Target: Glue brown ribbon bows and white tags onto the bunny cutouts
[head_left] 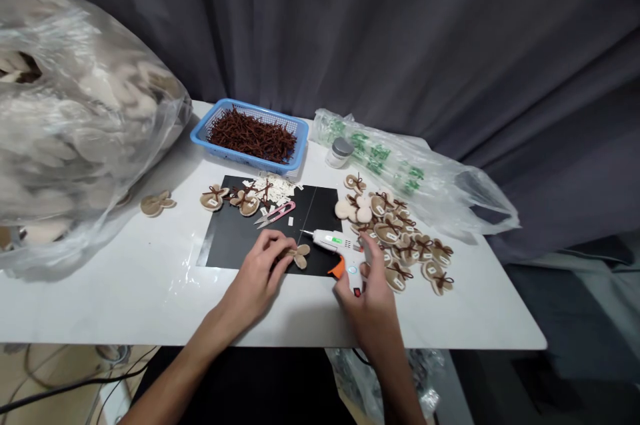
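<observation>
The left hand (260, 266) pinches a small felt piece (301, 254) against the black mat (225, 238). The piece looks light, soft and floppy, best held by its edge. The right hand (370, 298) curls its fingers around the glue gun (330, 240) at the handle.

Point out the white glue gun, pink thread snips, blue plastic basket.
white glue gun (331, 239), head view, barrel.
pink thread snips (281, 210), head view, handle.
blue plastic basket (240, 154), head view, front wall.

The glue gun (334, 240) is coloured white with an orange trigger (338, 270), the felt piece (301, 256) beige, the mat (230, 238) black, the basket (247, 160) blue, the snips (276, 213) pink.
</observation>
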Action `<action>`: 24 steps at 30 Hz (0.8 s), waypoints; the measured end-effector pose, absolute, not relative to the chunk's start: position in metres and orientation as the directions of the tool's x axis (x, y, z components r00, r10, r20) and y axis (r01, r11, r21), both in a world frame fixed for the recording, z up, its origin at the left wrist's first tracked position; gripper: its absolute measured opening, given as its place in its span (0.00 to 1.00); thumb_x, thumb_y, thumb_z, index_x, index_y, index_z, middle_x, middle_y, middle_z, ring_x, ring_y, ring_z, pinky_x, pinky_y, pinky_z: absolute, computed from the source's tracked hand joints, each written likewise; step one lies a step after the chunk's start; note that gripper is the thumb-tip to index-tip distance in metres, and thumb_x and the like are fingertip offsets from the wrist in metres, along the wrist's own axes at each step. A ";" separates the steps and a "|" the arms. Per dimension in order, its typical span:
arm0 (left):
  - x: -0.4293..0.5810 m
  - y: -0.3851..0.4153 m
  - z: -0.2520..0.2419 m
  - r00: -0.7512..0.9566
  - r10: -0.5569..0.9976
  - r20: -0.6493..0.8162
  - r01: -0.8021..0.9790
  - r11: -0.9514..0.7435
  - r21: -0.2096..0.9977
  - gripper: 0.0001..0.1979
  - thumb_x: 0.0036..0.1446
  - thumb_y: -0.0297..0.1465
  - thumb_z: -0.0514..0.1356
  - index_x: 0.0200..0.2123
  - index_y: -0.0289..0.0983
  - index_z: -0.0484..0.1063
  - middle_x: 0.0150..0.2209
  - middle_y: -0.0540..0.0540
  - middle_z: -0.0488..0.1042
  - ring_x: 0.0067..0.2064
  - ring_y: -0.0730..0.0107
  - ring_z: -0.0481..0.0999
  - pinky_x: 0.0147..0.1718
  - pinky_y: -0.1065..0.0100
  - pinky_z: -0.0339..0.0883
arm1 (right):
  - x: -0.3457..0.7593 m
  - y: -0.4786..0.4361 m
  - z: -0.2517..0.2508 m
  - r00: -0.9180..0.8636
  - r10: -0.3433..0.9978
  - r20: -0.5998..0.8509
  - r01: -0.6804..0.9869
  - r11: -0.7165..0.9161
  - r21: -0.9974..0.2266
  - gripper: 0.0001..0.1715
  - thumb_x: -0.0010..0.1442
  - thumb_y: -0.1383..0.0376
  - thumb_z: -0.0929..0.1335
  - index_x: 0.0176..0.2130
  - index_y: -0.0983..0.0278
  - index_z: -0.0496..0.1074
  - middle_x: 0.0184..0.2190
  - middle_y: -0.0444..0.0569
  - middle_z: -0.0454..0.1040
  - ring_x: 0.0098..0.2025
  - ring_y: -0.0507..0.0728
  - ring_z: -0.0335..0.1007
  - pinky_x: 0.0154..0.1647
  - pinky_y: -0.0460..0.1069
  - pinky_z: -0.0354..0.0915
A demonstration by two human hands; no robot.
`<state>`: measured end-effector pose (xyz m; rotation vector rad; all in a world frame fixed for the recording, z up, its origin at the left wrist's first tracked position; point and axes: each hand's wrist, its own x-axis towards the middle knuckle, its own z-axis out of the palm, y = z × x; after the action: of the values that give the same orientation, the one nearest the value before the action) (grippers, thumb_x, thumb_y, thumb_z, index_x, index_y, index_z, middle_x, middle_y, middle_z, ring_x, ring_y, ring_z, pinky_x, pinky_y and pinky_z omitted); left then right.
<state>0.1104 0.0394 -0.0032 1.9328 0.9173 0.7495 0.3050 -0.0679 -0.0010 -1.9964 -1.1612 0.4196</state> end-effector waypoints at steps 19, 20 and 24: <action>0.108 0.029 -0.008 0.496 0.818 0.291 0.374 -0.504 0.778 0.10 0.76 0.25 0.56 0.54 0.41 0.74 0.51 0.44 0.64 0.43 0.69 0.76 0.50 0.62 0.76 | 0.293 -0.078 0.001 0.521 0.830 -0.202 0.267 -0.383 -0.884 0.46 0.65 0.57 0.71 0.75 0.60 0.59 0.35 0.42 0.70 0.27 0.53 0.62 0.27 0.46 0.63; 0.108 0.029 -0.008 0.497 0.816 0.295 0.374 -0.508 0.776 0.10 0.75 0.25 0.56 0.54 0.41 0.74 0.51 0.44 0.64 0.43 0.70 0.76 0.50 0.63 0.75 | 0.293 -0.078 0.000 0.521 0.827 -0.214 0.253 -0.389 -0.886 0.46 0.64 0.57 0.71 0.75 0.59 0.59 0.34 0.41 0.69 0.27 0.53 0.61 0.27 0.46 0.62; 0.108 0.030 -0.007 0.501 0.809 0.308 0.364 -0.520 0.773 0.10 0.75 0.24 0.57 0.54 0.40 0.74 0.51 0.45 0.64 0.43 0.71 0.76 0.49 0.64 0.76 | 0.295 -0.077 -0.003 0.519 0.820 -0.243 0.218 -0.401 -0.890 0.47 0.63 0.58 0.71 0.75 0.58 0.59 0.30 0.38 0.64 0.25 0.52 0.53 0.25 0.45 0.57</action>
<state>0.1079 0.0304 -0.0069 2.1021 0.9571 0.8928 0.2946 -0.0774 -0.0030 -1.8971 -0.8534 0.8798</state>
